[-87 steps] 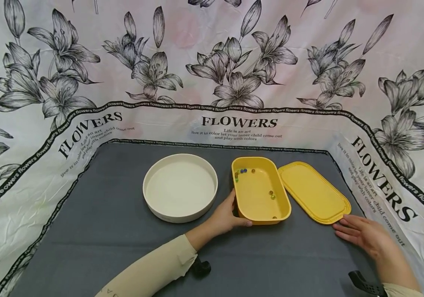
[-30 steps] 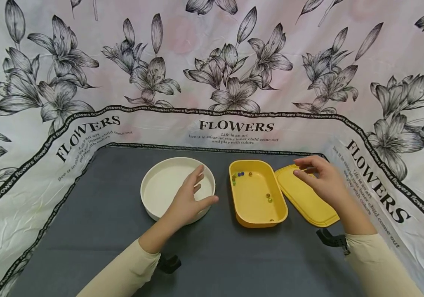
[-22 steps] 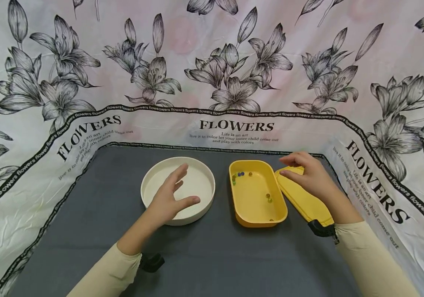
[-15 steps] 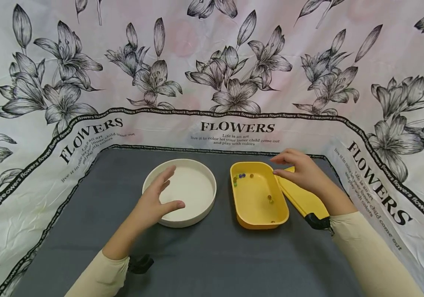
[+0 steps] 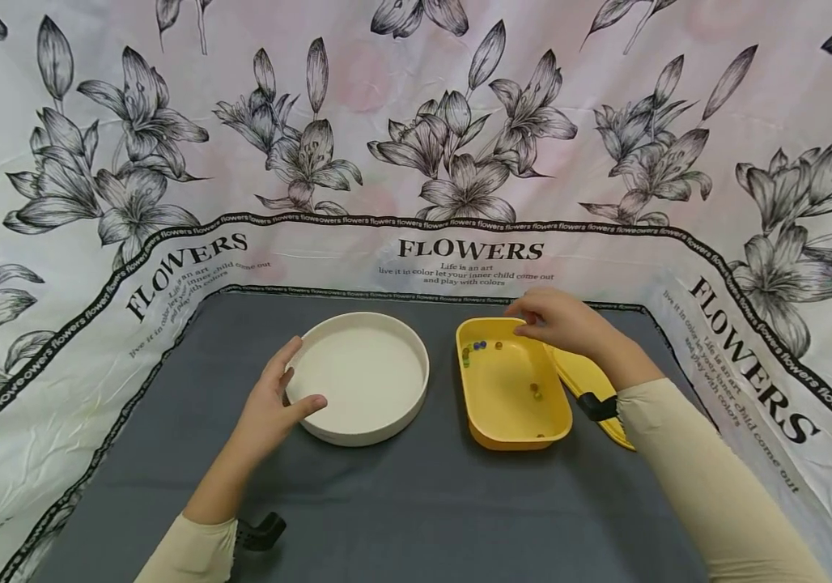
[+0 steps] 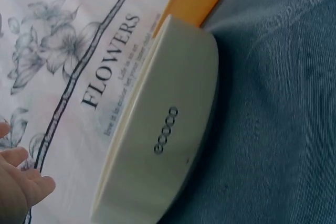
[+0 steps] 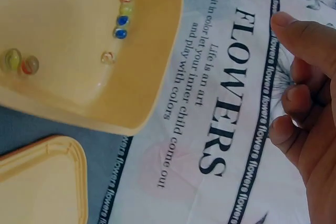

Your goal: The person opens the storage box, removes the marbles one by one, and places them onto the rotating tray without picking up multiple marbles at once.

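My left hand (image 5: 266, 409) is at the left edge of a round white dish (image 5: 358, 376), thumb and fingers spread apart, holding nothing; whether it touches the rim I cannot tell. "ecoco" is printed on the dish's side, as the left wrist view shows. My right hand (image 5: 565, 324) hovers above the far right corner of a yellow rectangular container (image 5: 507, 405), its fingers loosely bent and nothing between them. Inside that container lie several glass marbles (image 7: 122, 20), mostly along one wall. The yellow lid (image 5: 587, 372) lies to its right, partly hidden beneath my right forearm.
Dark grey cloth (image 5: 416, 510) covers the working surface. Behind and on both sides rises a white flower-print sheet (image 5: 474, 267). A narrow strip of grey cloth separates the dish from the container. A black wrist strap (image 5: 261, 532) juts from my left wrist.
My left hand let go of the yellow container and moved left, over the white dish to its left edge. My right hand left the lid and came left over the container's far corner.
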The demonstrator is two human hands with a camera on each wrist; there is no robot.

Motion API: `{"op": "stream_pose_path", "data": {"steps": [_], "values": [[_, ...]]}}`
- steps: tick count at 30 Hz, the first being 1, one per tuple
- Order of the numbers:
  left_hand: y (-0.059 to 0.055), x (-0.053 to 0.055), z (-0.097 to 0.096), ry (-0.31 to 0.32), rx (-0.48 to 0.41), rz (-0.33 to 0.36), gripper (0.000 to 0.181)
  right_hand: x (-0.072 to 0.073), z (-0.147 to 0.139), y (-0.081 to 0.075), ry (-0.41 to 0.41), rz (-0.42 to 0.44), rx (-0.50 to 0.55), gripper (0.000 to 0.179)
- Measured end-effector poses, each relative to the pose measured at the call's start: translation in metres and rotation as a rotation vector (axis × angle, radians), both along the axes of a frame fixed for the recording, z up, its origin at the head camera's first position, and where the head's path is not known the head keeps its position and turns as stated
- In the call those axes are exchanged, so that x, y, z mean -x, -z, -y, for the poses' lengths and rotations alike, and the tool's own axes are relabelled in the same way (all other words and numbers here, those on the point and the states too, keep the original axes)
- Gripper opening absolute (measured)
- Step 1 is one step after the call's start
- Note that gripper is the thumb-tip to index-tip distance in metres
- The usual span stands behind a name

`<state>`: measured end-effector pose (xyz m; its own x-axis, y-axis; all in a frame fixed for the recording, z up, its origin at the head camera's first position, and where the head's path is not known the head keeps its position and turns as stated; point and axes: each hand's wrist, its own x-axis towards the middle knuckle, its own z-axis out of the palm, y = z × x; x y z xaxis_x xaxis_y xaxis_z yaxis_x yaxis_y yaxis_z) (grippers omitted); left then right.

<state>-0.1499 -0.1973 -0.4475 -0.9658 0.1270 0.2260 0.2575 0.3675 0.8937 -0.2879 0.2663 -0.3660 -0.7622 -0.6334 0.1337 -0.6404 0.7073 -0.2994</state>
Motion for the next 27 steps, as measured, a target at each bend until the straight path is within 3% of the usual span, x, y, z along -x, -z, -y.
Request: {"op": "stream_pose_path", "data": {"steps": [6,13,22,27], "values": [[0.006,0.002,0.014,-0.061,0.026,0.024,0.099,0.015,0.008,0.011,0.003,0.05,0.027,0.026],[0.021,0.008,0.023,-0.123,0.058,0.048,0.102,0.028,0.014,0.023,0.019,0.134,0.008,0.03],[0.045,0.011,0.03,-0.147,0.074,0.084,0.109,0.035,0.024,0.035,0.006,0.22,-0.005,0.028],[0.05,0.013,0.03,-0.135,0.067,0.088,0.111,0.042,0.027,0.045,-0.007,0.223,-0.003,0.029]]}}
